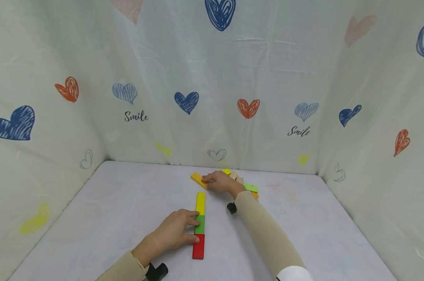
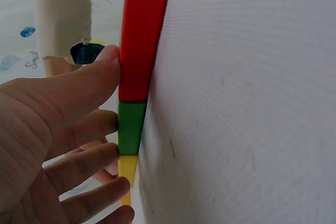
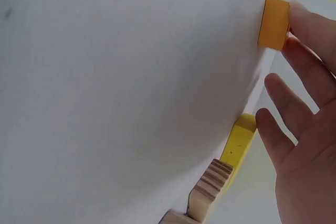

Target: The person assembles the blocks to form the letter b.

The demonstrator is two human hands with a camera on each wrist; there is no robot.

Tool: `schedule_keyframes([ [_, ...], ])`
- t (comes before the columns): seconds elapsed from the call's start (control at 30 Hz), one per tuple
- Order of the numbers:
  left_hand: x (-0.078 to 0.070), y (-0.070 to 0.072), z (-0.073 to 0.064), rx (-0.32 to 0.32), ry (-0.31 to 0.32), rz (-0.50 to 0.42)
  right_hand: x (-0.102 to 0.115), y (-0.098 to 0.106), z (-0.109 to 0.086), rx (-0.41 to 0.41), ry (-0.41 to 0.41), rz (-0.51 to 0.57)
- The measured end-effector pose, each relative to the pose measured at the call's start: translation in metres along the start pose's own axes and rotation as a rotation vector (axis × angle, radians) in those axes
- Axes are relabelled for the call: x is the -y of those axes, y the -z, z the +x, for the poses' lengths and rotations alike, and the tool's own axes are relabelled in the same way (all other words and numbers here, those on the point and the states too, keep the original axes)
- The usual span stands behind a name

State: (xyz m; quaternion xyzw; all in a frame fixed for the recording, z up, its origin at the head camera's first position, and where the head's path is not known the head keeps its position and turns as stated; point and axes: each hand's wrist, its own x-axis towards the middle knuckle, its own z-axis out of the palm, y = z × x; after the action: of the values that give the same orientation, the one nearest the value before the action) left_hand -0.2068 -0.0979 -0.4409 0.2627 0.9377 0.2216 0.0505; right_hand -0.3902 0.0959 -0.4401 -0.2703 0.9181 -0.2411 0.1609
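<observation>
A yellow block (image 1: 200, 203), a green block (image 1: 199, 224) and a red block (image 1: 198, 249) lie end to end in a straight row on the table. My left hand (image 1: 174, 230) rests along the row with spread fingers, its thumb on the red block and other fingertips reaching the green and yellow ones. Farther off, my right hand (image 1: 220, 182) touches a flat orange block (image 1: 197, 179) with its fingertips. The right wrist view shows this orange block (image 3: 274, 23) end-on, fingertips against one side and the other fingers extended loosely.
Behind the right hand lie a yellow block (image 3: 237, 145), a striped wooden block (image 3: 211, 187), a light green block (image 1: 251, 188) and an orange block (image 1: 255, 194). White curtains (image 1: 215, 132) printed with hearts surround the table (image 1: 285, 226) at the back and sides.
</observation>
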Motion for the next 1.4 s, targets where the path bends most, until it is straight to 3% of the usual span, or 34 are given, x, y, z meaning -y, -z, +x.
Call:
schedule_keyframes([
  [0.33, -0.001, 0.000, 0.000, 0.011, 0.032, 0.003, 0.008, -0.007, -0.003, -0.076, -0.110, -0.169],
  [0.53, 0.001, -0.001, -0.001, 0.010, 0.035, -0.001, 0.014, -0.010, 0.000, -0.097, -0.031, -0.298],
  [0.6, 0.001, -0.001, -0.001, 0.008, 0.030, -0.006, 0.010, -0.010, 0.001, -0.093, -0.003, -0.285],
  [0.83, 0.001, -0.002, 0.000, 0.008, 0.011, -0.003, -0.006, -0.007, -0.001, -0.046, -0.007, -0.070],
  [1.0, -0.001, 0.000, 0.002, 0.022, 0.037, -0.003, -0.007, -0.005, -0.002, -0.038, -0.005, -0.083],
  [1.23, -0.002, 0.002, 0.001, 0.021, 0.045, 0.003, -0.002, -0.006, -0.002, -0.100, -0.028, -0.184],
  [1.4, -0.002, 0.001, 0.001, 0.027, 0.045, 0.005, 0.008, -0.006, -0.004, -0.098, -0.020, -0.241],
])
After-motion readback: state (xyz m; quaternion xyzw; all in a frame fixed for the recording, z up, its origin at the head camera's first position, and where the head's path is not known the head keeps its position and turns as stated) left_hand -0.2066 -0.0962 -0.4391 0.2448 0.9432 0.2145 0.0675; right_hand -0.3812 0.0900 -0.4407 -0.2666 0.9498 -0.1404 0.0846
